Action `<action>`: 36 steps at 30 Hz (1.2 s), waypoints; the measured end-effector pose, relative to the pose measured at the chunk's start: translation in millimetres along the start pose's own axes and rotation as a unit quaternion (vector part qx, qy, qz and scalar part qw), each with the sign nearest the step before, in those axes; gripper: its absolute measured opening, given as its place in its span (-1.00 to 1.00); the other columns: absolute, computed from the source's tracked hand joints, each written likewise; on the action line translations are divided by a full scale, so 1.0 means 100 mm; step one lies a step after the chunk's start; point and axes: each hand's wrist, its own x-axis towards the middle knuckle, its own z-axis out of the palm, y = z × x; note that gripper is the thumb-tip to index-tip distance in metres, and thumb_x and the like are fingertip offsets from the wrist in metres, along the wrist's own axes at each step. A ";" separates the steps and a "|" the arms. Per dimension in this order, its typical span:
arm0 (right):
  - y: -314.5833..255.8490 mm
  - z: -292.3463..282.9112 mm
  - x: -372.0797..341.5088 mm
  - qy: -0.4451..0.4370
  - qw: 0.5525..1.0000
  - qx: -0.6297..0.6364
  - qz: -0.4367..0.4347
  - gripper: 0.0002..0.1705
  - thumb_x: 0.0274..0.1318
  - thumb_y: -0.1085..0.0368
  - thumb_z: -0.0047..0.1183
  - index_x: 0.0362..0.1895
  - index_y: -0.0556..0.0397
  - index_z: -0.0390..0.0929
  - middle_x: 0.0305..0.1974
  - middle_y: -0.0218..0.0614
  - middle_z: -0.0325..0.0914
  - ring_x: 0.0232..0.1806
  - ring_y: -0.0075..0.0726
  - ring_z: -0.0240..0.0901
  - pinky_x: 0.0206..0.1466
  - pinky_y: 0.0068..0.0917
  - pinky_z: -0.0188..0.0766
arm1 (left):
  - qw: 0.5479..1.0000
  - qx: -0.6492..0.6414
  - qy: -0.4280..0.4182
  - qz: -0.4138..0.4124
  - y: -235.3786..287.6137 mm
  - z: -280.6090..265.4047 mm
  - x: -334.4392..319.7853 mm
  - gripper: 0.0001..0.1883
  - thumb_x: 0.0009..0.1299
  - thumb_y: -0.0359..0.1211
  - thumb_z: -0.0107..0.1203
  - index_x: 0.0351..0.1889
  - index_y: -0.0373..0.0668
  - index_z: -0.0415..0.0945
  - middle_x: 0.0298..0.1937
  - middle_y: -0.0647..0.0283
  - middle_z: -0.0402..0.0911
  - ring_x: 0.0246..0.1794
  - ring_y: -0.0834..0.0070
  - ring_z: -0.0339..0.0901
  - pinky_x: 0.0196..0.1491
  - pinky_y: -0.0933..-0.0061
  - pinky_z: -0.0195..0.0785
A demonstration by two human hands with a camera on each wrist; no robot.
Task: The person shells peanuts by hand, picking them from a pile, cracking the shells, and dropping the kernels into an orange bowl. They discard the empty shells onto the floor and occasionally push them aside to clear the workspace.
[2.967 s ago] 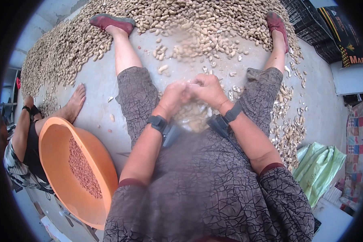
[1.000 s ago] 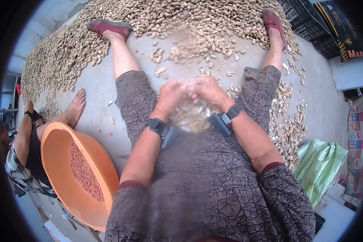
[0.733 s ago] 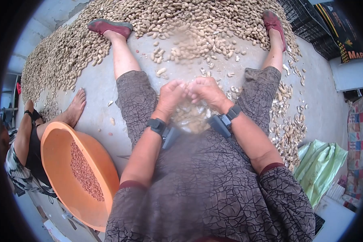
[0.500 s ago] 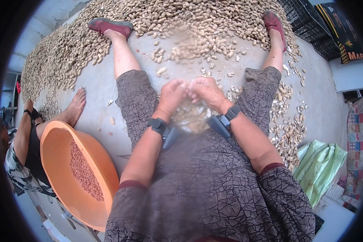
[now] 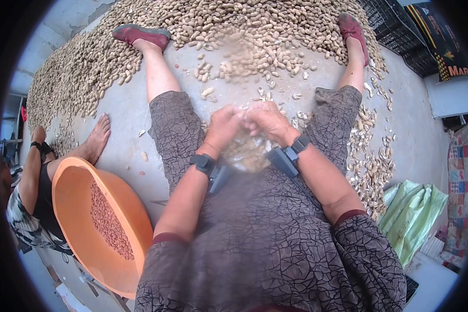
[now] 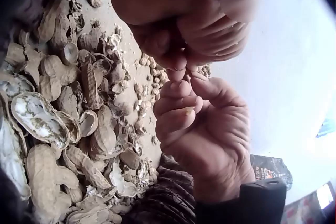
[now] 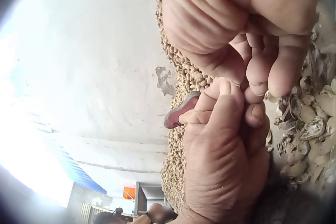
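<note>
My left hand (image 5: 225,126) and right hand (image 5: 270,122) meet at the fingertips above the lap, fingers curled. In the left wrist view the thumb and fingertips of the right hand (image 6: 210,124) press against those of the left hand (image 6: 184,19). They pinch together at one spot; the small thing between them is hidden, and I cannot tell its kind. A tiny yellowish speck (image 6: 189,111) clings to a right finger. Below the hands lies a heap of peanut shells (image 6: 50,124), some split with white insides. The right wrist view shows shells (image 7: 310,124) beside the fingers too.
Unshelled peanuts (image 5: 255,21) form a big pile ahead, around both shoes. An orange basin (image 5: 67,203) with reddish kernels stands at left, beside another seated person (image 5: 28,197). More shells (image 5: 369,166) and a green sack (image 5: 413,218) lie right; black crates (image 5: 395,36) stand back right.
The left hand has rolled so its thumb, raised half a second ago, now sits lower against the right hand. The hands stay together in nearly the same place.
</note>
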 end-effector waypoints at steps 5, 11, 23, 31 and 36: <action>-0.04 0.05 -0.03 0.011 0.998 0.036 0.040 -0.91 -0.01 0.37 0.06 -0.49 0.12 0.49 -0.54 -0.37 0.49 -0.56 -0.63 0.40 -0.60 -0.73 0.37 | 0.999 0.029 0.012 0.025 -0.10 0.02 0.02 -0.87 0.31 -0.40 -0.01 -0.34 -0.28 0.48 -0.44 0.21 0.61 -0.38 0.55 0.54 -0.25 0.50 0.41; -0.09 0.12 -0.07 0.049 0.997 0.039 0.036 -0.88 0.03 0.42 -0.03 -0.52 0.17 0.44 -0.54 -0.33 0.45 -0.49 -0.57 0.46 -0.69 -0.75 0.29 | 0.997 0.068 0.005 0.045 -0.20 0.02 0.06 -0.89 0.41 -0.42 -0.06 -0.30 -0.26 0.42 -0.42 0.34 0.55 -0.40 0.68 0.48 -0.33 0.66 0.34; -0.01 0.08 -0.03 0.039 0.999 -0.032 -0.004 -0.85 -0.03 0.33 0.11 -0.47 0.15 0.46 -0.53 -0.30 0.51 -0.62 -0.62 0.35 -0.64 -0.72 0.29 | 0.981 -0.179 -0.023 -0.074 0.02 0.01 -0.04 -0.93 0.36 -0.47 -0.07 -0.28 -0.25 0.43 -0.46 0.33 0.52 -0.57 0.75 0.32 -0.49 0.75 0.17; -0.01 0.13 0.00 0.041 0.993 0.106 -0.023 -0.86 0.03 0.36 0.02 -0.51 0.17 0.49 -0.58 -0.34 0.47 -0.65 -0.62 0.34 -0.67 -0.69 0.32 | 0.931 -0.350 -0.029 -0.095 0.17 -0.02 -0.02 -0.88 0.31 -0.56 -0.08 -0.20 -0.29 0.39 -0.46 0.24 0.51 -0.65 0.76 0.27 -0.64 0.81 0.07; 0.03 0.04 0.05 0.024 0.998 -0.002 -0.056 -0.89 0.05 0.36 0.00 -0.45 0.12 0.50 -0.51 -0.35 0.52 -0.59 -0.64 0.36 -0.56 -0.67 0.37 | 0.933 -0.339 -0.020 -0.116 0.12 -0.02 0.00 -0.88 0.34 -0.54 -0.07 -0.18 -0.28 0.37 -0.41 0.21 0.53 -0.62 0.76 0.31 -0.64 0.83 0.09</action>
